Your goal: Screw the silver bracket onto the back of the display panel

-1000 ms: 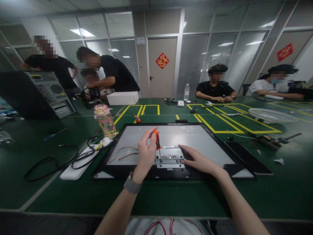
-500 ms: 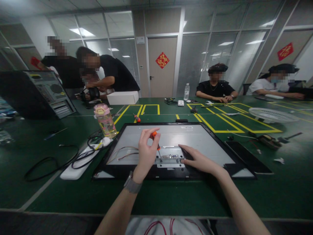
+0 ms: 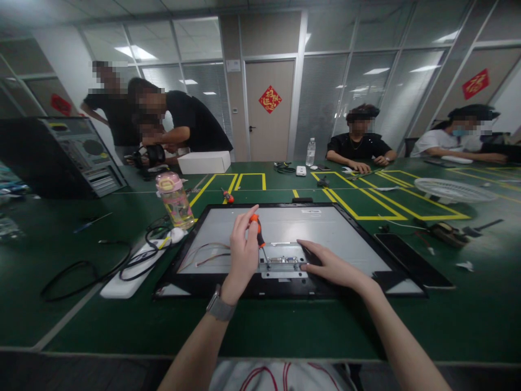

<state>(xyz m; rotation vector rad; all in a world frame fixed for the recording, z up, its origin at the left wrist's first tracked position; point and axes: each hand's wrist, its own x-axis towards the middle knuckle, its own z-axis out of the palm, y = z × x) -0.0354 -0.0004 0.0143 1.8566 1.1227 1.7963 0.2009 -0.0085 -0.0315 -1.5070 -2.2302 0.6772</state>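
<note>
My left hand (image 3: 243, 247) is closed around the orange-and-black handle of a screwdriver (image 3: 261, 240). The tool leans, its shaft pointing down to the left end of a row of connectors on a metal bracket (image 3: 285, 274). At the bracket's right side lies my right hand (image 3: 329, 263), fingers stretched and the thumb apart from them, the thumb tip by the connectors. Beneath both hands lies a flat display panel (image 3: 350, 244), grey with a black frame. Thin wires (image 3: 211, 255) run over the panel to the left of my left hand.
To the left are a drink bottle (image 3: 176, 203), a white power strip (image 3: 126, 277) with black cables and a computer tower (image 3: 77, 157). A second screwdriver (image 3: 229, 196) lies beyond the panel. On the right lies a black phone-like slab (image 3: 411, 260). Several people are around the table.
The fingers of my left hand have shifted around the screwdriver handle, and the handle shows more. My right hand stays put. Across the table, a seated person's hands have moved apart.
</note>
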